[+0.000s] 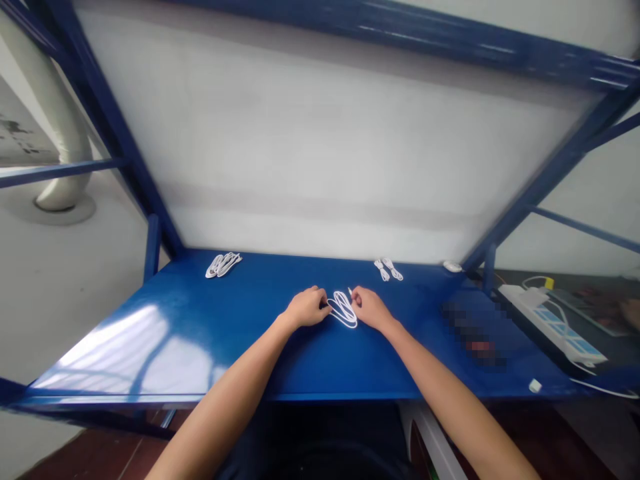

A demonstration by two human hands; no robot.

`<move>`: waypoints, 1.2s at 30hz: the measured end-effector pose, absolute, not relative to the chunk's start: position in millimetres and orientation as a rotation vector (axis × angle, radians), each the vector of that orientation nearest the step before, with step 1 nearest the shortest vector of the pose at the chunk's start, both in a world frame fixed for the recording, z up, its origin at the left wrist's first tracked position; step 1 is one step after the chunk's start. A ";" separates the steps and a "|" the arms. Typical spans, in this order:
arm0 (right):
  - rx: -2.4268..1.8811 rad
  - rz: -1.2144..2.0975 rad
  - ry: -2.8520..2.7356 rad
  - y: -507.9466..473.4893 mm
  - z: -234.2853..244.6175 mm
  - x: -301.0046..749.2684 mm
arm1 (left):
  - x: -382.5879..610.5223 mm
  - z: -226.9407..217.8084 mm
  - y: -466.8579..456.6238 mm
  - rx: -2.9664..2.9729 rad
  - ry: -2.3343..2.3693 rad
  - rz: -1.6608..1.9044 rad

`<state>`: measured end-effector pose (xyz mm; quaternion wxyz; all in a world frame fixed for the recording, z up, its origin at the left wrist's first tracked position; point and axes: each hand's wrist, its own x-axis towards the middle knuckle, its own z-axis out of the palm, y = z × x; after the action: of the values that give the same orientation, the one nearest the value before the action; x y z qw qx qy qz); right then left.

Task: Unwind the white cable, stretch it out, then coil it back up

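Has a cable (pixel 346 311) lying in long, loose loops on the bench (pixel 250 320), between left grip (pixel 325 304) and right grip (pixel 354 297), near the middle and within reach of both. Seems laid flat for support, probably to stop slack loops from sagging or crossing. Pinches the cable near one end with right grip, with a short tip (pixel 350 290) poking out beyond the fingers, apparently to control the end apart from the loops. Curls left grip at the opposite side of the coil, with thumb and fingers bent against the strands; cannot tell whether pinching or merely steadying. Reaches in with both forearms (pixel 243 383), slanting inward from the near edge, with wrists low over the bench and backs of hands mostly upward. Has left bundles (pixel 223 265) and right bundles (pixel 393 269) set towards the back, apparently clear of the working spot.
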<state>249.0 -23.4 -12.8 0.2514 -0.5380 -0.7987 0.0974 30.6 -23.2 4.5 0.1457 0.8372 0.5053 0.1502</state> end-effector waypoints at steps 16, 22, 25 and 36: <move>-1.739 0.255 -1.975 5.6 -21.8 309.1 | -58.8 18.5 14.9 2.368 1.367 0.286; -1.783 0.246 -1.921 8.9 -20.8 320.7 | -145.5 22.9 -0.2 2.281 1.540 0.284; -1.777 0.264 -1.912 7.9 -20.9 317.7 | -168.8 26.4 -16.9 2.223 1.591 0.275; -1.908 0.214 -1.873 3.2 -13.9 312.9 | -196.8 43.1 -30.9 2.070 1.901 -0.082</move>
<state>312.9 3.2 -13.9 0.2278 -0.6926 -0.6800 0.0778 -196.8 -30.9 43.1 0.1642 0.7262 0.6670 -0.0286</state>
